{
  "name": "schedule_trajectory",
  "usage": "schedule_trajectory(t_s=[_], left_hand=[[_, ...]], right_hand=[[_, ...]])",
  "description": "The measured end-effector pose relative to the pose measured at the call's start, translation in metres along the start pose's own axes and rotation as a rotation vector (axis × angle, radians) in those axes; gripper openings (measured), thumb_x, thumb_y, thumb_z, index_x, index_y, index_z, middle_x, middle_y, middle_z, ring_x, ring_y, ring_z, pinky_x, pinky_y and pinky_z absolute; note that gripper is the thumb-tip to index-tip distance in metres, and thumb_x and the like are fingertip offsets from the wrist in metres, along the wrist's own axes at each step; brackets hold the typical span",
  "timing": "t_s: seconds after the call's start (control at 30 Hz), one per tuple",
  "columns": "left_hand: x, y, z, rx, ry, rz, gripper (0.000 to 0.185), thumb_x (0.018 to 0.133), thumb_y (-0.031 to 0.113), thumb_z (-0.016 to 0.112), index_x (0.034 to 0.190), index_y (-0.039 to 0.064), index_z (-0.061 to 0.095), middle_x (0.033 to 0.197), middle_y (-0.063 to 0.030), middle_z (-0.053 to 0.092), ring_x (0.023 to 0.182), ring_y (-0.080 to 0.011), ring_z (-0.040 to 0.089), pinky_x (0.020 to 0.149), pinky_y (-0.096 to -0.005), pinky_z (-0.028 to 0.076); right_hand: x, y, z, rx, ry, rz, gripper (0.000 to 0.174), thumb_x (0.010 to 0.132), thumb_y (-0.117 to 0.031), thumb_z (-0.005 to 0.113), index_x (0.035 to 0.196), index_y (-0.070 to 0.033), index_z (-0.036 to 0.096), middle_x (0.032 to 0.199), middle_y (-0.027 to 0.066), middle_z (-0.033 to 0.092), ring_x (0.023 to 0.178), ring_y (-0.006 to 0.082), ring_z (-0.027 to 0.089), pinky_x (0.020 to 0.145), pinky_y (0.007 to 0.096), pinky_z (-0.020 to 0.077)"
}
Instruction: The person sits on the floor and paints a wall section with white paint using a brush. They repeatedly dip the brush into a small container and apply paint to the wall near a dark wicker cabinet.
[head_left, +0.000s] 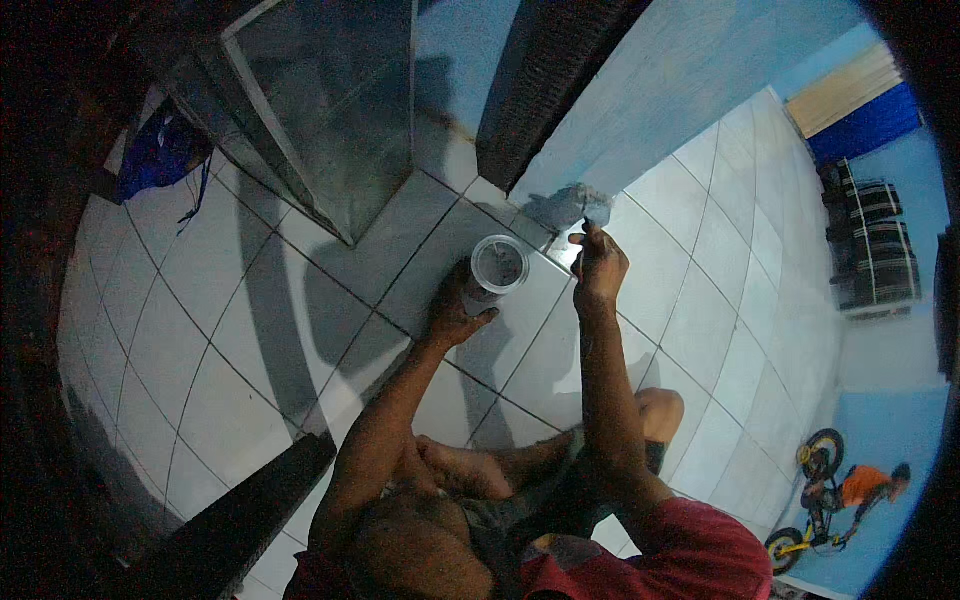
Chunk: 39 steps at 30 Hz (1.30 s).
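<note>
My left hand (451, 311) is wrapped around the side of a clear plastic cup (500, 264), held above the floor. Something greyish lies inside the cup, too dim to identify. My right hand (601, 264) reaches to the foot of the light blue wall (637, 97). Its fingers pinch a small thin tool (586, 219), mostly hidden by the hand. The tool's tip is at a rough grey patch (574, 204) low on the wall's end, beside a dark upright post (551, 82); whether it touches is unclear.
White floor tiles (232, 352) surround my crossed legs. A glass-like panel with a pale frame (352, 97) stands ahead left, near a blue fabric item (163, 154). A dark beam (255, 495) juts in at lower left. A bicycle rider figure (862, 487) appears at right, perhaps a picture.
</note>
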<state>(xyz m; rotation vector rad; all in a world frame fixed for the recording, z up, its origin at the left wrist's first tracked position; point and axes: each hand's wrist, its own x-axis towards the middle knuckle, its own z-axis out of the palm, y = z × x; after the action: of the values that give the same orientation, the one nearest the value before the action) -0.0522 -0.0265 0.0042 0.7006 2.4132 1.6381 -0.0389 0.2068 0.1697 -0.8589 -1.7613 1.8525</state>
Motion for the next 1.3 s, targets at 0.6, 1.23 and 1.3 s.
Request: schedule_trajectory(t_s=[0.6, 1.23, 1.3], left_hand=[[0.008, -0.004, 0.0, -0.011, -0.051, 0.033, 0.102, 0.072, 0.037, 0.098, 0.154, 0.004, 0.045, 0.153, -0.0226, 0.054, 0.142, -0.0421, 0.053, 0.118, -0.051, 0.044], [-0.007, 0.016, -0.007, 0.048, 0.12, 0.044, 0.095, 0.063, 0.026, 0.103, 0.144, 0.007, 0.056, 0.136, -0.018, 0.065, 0.128, -0.0421, 0.062, 0.109, -0.0553, 0.048], [-0.016, 0.012, -0.005, 0.002, 0.125, 0.044, 0.098, 0.062, 0.026, 0.104, 0.145, 0.007, 0.056, 0.139, -0.0183, 0.064, 0.131, -0.0417, 0.06, 0.111, -0.0551, 0.047]], right_hand=[[-0.027, -0.046, 0.031, 0.181, -0.034, -0.289, 0.037, 0.112, -0.029, 0.063, 0.12, 0.007, 0.064, 0.09, 0.0153, 0.077, 0.047, 0.0072, 0.049, 0.041, 0.026, 0.037], [0.038, 0.067, 0.032, 0.018, -0.141, 0.331, 0.031, 0.105, -0.021, 0.06, 0.11, 0.004, 0.077, 0.061, -0.0034, 0.043, 0.052, 0.0123, 0.038, 0.049, 0.03, 0.0305], [0.045, 0.04, 0.027, 0.04, -0.154, 0.125, 0.028, 0.107, -0.018, 0.059, 0.106, 0.003, 0.077, 0.065, -0.0004, 0.054, 0.054, 0.0107, 0.042, 0.051, 0.0285, 0.0342]])
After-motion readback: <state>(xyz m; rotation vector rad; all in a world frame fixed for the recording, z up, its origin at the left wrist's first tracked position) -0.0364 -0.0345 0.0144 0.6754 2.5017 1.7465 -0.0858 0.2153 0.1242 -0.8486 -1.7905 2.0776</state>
